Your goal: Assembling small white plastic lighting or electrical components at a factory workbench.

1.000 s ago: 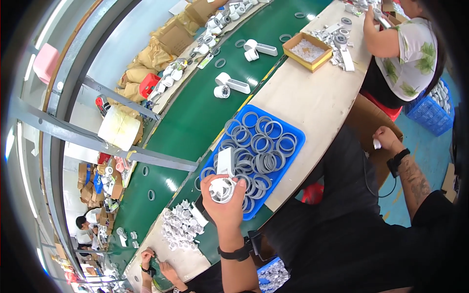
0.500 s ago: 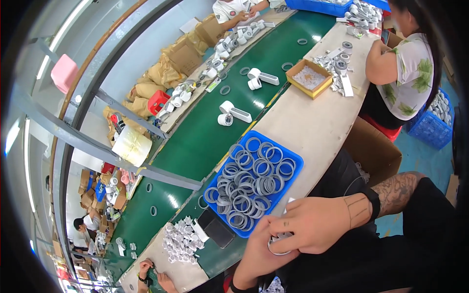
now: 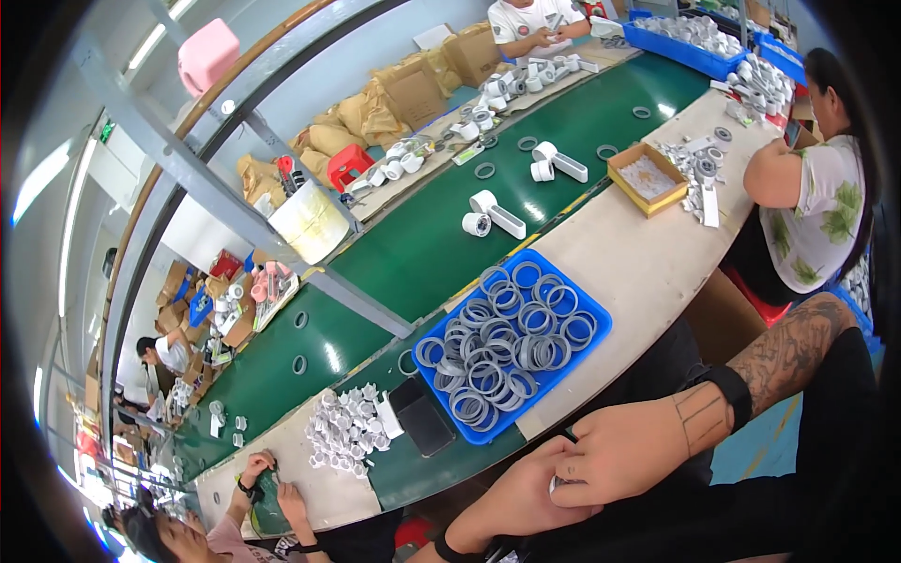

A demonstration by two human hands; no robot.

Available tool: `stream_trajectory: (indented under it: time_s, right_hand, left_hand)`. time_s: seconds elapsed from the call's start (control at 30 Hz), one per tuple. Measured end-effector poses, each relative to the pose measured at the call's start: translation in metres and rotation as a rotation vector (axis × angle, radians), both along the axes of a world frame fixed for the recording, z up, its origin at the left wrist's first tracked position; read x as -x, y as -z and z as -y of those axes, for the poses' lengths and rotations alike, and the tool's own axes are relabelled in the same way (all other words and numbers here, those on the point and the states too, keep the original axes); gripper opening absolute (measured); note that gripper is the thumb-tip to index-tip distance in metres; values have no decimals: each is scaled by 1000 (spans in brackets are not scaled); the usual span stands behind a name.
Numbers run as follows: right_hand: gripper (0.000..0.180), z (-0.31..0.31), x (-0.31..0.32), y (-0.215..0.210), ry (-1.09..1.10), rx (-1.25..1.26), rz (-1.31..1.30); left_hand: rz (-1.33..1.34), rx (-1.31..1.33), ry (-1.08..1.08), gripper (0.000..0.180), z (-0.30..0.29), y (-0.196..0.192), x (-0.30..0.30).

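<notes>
Hands meet low in the lower right of the head view: the right hand (image 3: 627, 452), with a dark band at its wrist and a tattooed forearm running up to the right, lies over the left hand (image 3: 514, 502), and the two are pressed together. A small pale part (image 3: 557, 485) peeks out between them, too hidden to tell its kind or which fingers grip it. Just above and left of the hands, at the near edge of the desk (image 3: 648, 267), sits a blue tray (image 3: 593, 330) heaped with grey rings (image 3: 502, 347). Left of the tray lies a flat black device (image 3: 422, 418), and beside that a pile of small white parts (image 3: 345, 432). Beyond the pale desk runs a green conveyor belt (image 3: 413, 258) carrying white cylinder pieces (image 3: 493, 214) and loose rings. At the upper right a brown cardboard box (image 3: 646, 178) holds pale pieces, next to a seated person in a leaf-print shirt (image 3: 815, 220). At the bottom left another person's hands (image 3: 267, 479) work at the desk edge.
</notes>
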State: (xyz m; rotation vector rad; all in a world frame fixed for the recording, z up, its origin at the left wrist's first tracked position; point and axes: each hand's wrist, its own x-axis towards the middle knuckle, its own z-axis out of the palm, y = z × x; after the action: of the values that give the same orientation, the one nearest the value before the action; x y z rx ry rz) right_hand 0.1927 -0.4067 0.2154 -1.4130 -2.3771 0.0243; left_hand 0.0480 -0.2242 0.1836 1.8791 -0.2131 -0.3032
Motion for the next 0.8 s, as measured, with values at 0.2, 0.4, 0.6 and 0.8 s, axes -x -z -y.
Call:
stream_trajectory:
  time_s: [0.2,0.4,0.6,0.8]
  right_hand:
    - [18,-10,11,-8,13,-186,128]
    - [25,26,-24,-98,213,230,-25]
    - [13,166,-125,-28,1153,343,-983]
    - [19,283,-84,246,1400,464,-1558]
  left_hand:
    - [14,98,66,52,-3,-9,2]
    - [-35,-289,363,37,-52,-50,29]
    - [-80,294,-636,65,-173,-24,113]
    - [96,694,-1123,54,-332,27,7]
